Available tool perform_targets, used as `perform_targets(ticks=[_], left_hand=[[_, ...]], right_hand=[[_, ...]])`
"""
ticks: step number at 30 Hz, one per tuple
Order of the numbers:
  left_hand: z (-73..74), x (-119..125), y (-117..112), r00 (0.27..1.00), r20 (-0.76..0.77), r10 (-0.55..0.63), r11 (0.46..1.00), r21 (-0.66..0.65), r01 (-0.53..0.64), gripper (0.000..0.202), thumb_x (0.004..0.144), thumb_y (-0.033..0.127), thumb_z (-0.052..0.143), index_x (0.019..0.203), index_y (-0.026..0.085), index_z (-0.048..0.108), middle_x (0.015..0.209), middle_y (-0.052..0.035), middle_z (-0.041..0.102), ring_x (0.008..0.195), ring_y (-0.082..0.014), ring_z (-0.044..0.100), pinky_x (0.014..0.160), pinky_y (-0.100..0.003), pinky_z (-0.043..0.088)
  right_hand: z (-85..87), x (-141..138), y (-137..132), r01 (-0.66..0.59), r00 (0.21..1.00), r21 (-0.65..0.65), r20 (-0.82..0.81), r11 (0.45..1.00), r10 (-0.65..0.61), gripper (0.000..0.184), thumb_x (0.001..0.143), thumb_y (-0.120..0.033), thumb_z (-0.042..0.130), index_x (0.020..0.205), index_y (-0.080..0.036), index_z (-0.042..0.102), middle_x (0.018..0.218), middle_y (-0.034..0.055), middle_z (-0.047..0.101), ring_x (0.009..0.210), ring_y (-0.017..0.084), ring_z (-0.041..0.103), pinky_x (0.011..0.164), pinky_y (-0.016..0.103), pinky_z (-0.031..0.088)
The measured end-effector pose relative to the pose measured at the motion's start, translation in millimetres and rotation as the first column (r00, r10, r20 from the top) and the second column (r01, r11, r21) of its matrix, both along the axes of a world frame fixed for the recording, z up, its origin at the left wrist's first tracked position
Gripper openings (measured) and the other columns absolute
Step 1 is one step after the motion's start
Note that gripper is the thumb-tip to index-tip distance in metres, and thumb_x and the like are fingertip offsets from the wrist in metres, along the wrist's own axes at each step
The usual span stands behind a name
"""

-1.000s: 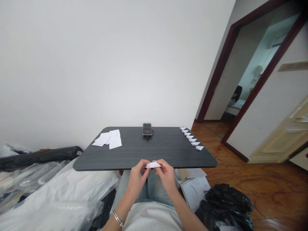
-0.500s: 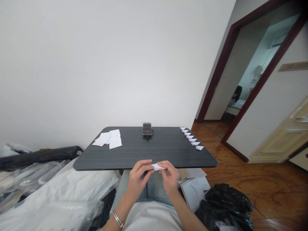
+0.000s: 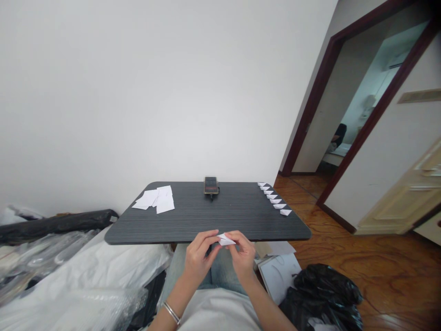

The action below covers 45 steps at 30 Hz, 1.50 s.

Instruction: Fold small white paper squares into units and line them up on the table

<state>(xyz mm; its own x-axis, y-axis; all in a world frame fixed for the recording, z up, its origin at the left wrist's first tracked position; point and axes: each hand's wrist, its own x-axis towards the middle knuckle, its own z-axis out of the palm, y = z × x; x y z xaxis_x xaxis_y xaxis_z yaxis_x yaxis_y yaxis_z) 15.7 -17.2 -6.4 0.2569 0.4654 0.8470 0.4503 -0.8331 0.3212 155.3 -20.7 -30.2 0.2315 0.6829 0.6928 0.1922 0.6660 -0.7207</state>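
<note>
The left hand (image 3: 197, 255) and right hand (image 3: 244, 258) pinched a folded paper (image 3: 226, 240) by the dark table's (image 3: 234, 214) near edge; behind the table stood a white wall (image 3: 206, 92), to its right a brown floor (image 3: 392, 276).

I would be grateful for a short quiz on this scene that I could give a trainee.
1. What do the left hand and right hand hold between them?
2. True or false: the person wears the bracelet on the right arm.
3. The row of folded pieces runs along which side of the table, as the person sees it: (a) left, (b) right, (c) near?

Key: 1. A white folded paper. 2. False; it is on the left arm. 3. (b).
</note>
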Motion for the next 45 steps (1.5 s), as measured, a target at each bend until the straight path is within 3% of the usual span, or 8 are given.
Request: perform_targets(ticks=[7,13,24,30,35,38,45], left_hand=[[-0.3,0,3,1.0,0.004,0.022,0.998,-0.059,-0.021,0.014,0.079,0.007,0.055,0.087,0.017,0.055,0.093,-0.009,0.063,0.088,-0.019,0.06,0.072,-0.032,0.051],[1.8,-1,3,0.999,-0.029,-0.033,0.989,-0.148,0.029,0.014,0.076,0.005,0.055,0.082,0.018,0.053,0.091,-0.0074,0.063,0.086,-0.0187,0.059,0.073,-0.032,0.049],[8.2,1,0,0.993,-0.09,-0.081,0.976,-0.209,0.06,0.02,0.072,0.004,0.053,0.085,0.018,0.056,0.095,-0.0076,0.063,0.089,-0.02,0.058,0.077,-0.034,0.048],[7.0,-4,2,0.985,-0.171,-0.022,0.993,-0.12,0.001,0.017,0.077,0.006,0.053,0.088,0.018,0.058,0.094,-0.0074,0.064,0.088,-0.0193,0.058,0.076,-0.033,0.049],[1.6,-9,7,0.954,-0.283,0.094,0.995,-0.006,-0.1,0.018,0.082,0.007,0.048,0.093,0.017,0.058,0.095,-0.0084,0.064,0.086,-0.0197,0.058,0.074,-0.035,0.05],[-0.5,-10,8,0.927,-0.353,0.128,0.992,0.047,-0.119,0.021,0.083,0.007,0.045,0.098,0.017,0.057,0.098,-0.01,0.062,0.089,-0.0206,0.057,0.076,-0.036,0.051],[-3.5,-11,9,0.885,-0.446,0.134,0.991,0.085,-0.107,0.018,0.086,0.01,0.045,0.098,0.016,0.057,0.1,-0.0107,0.06,0.09,-0.0222,0.055,0.076,-0.038,0.052]], right_hand=[[4.2,-1,0,-0.04,0.998,-0.015,0.048,0.999,0.041,0.017,0.076,-0.009,0.055,0.079,-0.021,0.066,0.075,0.0022,0.067,0.069,0.016,0.062,0.059,0.025,0.049],[8.3,-1,-1,-0.054,0.996,-0.003,0.072,0.999,0.054,0.016,0.077,-0.009,0.056,0.077,-0.022,0.066,0.074,0.0014,0.067,0.068,0.016,0.062,0.061,0.025,0.049],[2.2,2,1,-0.006,0.995,0.029,0.104,1.0,0.003,0.016,0.079,-0.01,0.055,0.079,-0.022,0.065,0.074,0.0011,0.067,0.068,0.016,0.062,0.062,0.026,0.049],[-0.1,3,4,-0.047,0.993,-0.025,0.104,0.999,0.05,0.012,0.08,-0.015,0.055,0.08,-0.021,0.065,0.074,0.0019,0.065,0.069,0.016,0.061,0.06,0.026,0.049],[11.7,7,2,-0.035,0.994,-0.045,0.105,0.998,0.04,0.021,0.087,-0.018,0.044,0.089,-0.02,0.065,0.082,0.0049,0.065,0.077,0.017,0.061,0.067,0.028,0.05],[19.3,10,1,-0.038,0.978,-0.069,0.202,0.997,0.051,0.016,0.085,-0.021,0.05,0.088,-0.019,0.066,0.086,0.0063,0.065,0.08,0.018,0.062,0.063,0.026,0.051],[25.0,15,1,0.007,0.905,-0.216,0.417,0.976,0.086,0.012,0.079,-0.016,0.056,0.081,-0.018,0.068,0.074,0.0042,0.069,0.064,0.017,0.065,0.06,0.025,0.053]])
